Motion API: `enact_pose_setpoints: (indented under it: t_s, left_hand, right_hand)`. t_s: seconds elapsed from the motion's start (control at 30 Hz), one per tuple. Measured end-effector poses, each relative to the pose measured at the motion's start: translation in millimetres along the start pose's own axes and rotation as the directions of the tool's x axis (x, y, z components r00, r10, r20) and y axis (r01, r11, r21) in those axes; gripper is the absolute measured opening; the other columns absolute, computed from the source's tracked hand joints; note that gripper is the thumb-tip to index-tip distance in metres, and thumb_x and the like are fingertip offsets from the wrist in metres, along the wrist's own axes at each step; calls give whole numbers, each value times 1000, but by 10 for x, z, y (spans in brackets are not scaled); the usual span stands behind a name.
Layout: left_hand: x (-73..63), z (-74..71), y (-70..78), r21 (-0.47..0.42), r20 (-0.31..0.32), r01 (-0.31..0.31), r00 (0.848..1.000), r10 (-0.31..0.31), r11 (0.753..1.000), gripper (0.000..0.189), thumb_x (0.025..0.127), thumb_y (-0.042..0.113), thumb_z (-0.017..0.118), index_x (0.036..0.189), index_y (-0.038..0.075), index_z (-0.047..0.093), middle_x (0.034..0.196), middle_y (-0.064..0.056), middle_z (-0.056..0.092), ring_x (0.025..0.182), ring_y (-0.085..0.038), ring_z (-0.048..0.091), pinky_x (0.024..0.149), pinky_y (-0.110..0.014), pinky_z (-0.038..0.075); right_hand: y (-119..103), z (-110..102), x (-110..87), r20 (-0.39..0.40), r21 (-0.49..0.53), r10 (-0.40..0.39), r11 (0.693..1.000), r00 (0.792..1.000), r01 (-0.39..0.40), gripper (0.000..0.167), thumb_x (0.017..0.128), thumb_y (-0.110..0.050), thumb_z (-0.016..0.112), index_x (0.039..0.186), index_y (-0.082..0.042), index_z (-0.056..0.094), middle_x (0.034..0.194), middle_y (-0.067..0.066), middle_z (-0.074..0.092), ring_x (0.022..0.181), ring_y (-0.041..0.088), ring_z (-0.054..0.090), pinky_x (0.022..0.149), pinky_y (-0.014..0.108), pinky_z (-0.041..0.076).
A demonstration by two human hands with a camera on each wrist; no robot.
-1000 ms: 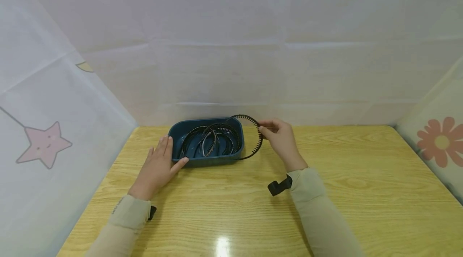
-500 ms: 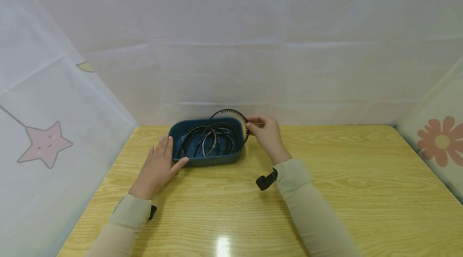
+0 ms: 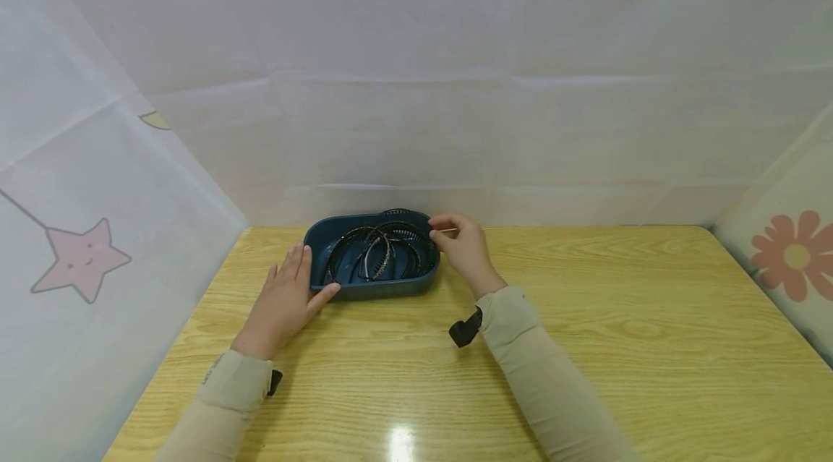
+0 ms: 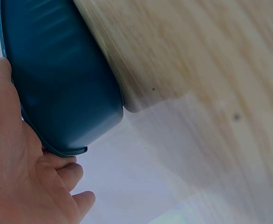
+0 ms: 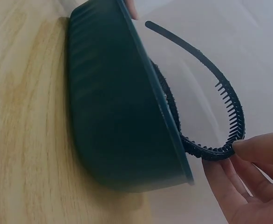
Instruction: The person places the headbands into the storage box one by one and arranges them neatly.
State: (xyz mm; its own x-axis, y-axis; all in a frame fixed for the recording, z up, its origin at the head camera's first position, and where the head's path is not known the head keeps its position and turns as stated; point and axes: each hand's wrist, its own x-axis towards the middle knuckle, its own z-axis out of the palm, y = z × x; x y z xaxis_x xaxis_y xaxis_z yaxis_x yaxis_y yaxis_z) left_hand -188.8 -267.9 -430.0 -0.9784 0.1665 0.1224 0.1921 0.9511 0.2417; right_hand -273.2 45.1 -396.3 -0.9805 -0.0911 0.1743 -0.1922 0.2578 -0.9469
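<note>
A dark blue plastic basin [image 3: 377, 291] stands at the back of the table with several black toothed headbands [image 3: 351, 232] overlapping inside. My left hand [image 3: 280, 296] rests at its left end, fingers along the outer side and thumb on the front rim. In the left wrist view, that hand [image 4: 29, 154] lies around the basin's corner. My right hand [image 3: 465, 245] is at the basin's right end. It pinches a black headband [image 5: 234, 109] between thumb and fingers; in the right wrist view the band stands partly above the rim, one tip raised.
The wooden table [image 3: 618, 303] stretches to the front and right. A pale cloth backdrop [image 3: 403, 122] rises right behind the basin, and printed side cloths flank the table. Black straps [image 3: 465, 330] sit on both wrists.
My right hand has moved left with the headband, from right of the basin to over its right end, and the band has sunk lower. The left hand has stayed in place.
</note>
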Motion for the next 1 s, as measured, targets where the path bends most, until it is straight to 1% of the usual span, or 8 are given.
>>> enact_pose_setpoints:
  t_s: [0.2, 0.43, 0.57, 0.77, 1.0]
  left_hand:
    - [3, 11, 12, 0, 5, 0, 1000, 0, 1000, 101, 101, 67, 41, 158, -10, 11, 165, -30, 9, 153, -45, 7, 121, -64, 6]
    - [19, 15, 8, 5, 13, 5, 1000, -5, 1000, 102, 100, 69, 39, 159, -9, 10, 166, -29, 8, 153, -44, 6, 121, -64, 5]
    - [21, 14, 5, 5, 15, 6, 1000, -6, 1000, 102, 100, 69, 39, 158, -10, 10, 166, -29, 7, 153, -44, 6, 121, -64, 5]
    - [9, 9, 24, -1, 10, 5, 1000, -5, 1000, 101, 101, 67, 41, 158, -10, 11, 165, -30, 8, 153, -45, 7, 121, -64, 5]
    - [19, 5, 25, -9, -6, -9, 1000, 9, 1000, 100, 101, 65, 43, 158, -11, 13, 165, -30, 9, 152, -46, 9, 121, -65, 6]
  right_hand:
    - [5, 25, -11, 8, -83, -35, 996, 999, 36, 22, 95, -1, 69, 117, 1, 72, 113, 14, 71, 95, 29, 70, 78, 36, 61]
    - [45, 32, -9, 9, -157, -89, 984, 996, 89, 22, 93, 2, 69, 115, 0, 74, 112, 13, 73, 102, 29, 68, 86, 41, 59]
    - [66, 31, -26, 15, -194, -118, 974, 993, 119, 22, 92, 1, 69, 113, 0, 75, 111, 13, 73, 103, 28, 68, 88, 42, 58]
    - [101, 0, -81, 26, -197, -135, 971, 990, 138, 19, 94, 0, 67, 111, 0, 74, 112, 13, 72, 100, 28, 67, 88, 42, 58]
    - [145, -67, -106, 16, -196, -158, 968, 987, 158, 19, 94, 0, 63, 110, -1, 74, 109, 11, 72, 98, 27, 66, 87, 42, 57]
